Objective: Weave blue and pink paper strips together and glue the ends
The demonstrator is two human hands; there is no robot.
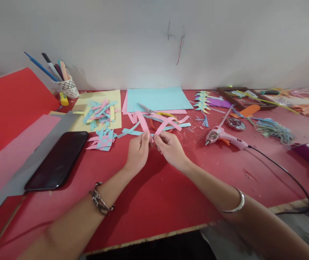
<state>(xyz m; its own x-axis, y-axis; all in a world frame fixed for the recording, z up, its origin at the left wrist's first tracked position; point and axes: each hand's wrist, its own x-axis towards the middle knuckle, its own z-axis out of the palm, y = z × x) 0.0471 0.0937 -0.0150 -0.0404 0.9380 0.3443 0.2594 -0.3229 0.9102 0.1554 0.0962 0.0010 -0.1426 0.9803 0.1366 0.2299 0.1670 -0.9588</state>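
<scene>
Close together over the red table, my left hand (139, 148) and my right hand (171, 147) pinch pink paper strips (163, 125). One strip end rises from the left fingers, another slants up to the right from the right fingers. Where the strips meet is partly hidden by my fingertips. Just beyond lie loose blue strips (132, 132) and a pair of scissors (145, 107) with yellow-orange handles. To the left of my left hand is a small pile of woven pink and blue paper pieces (104, 140).
A black phone (58, 160) lies at left, near a yellow sheet (113, 95) with cut strips (100, 113). Blue paper (157, 97) is at the back. At right are a pink glue gun (226, 138) with a black cord (284, 164), a tassel (274, 129) and a wooden tray (251, 97).
</scene>
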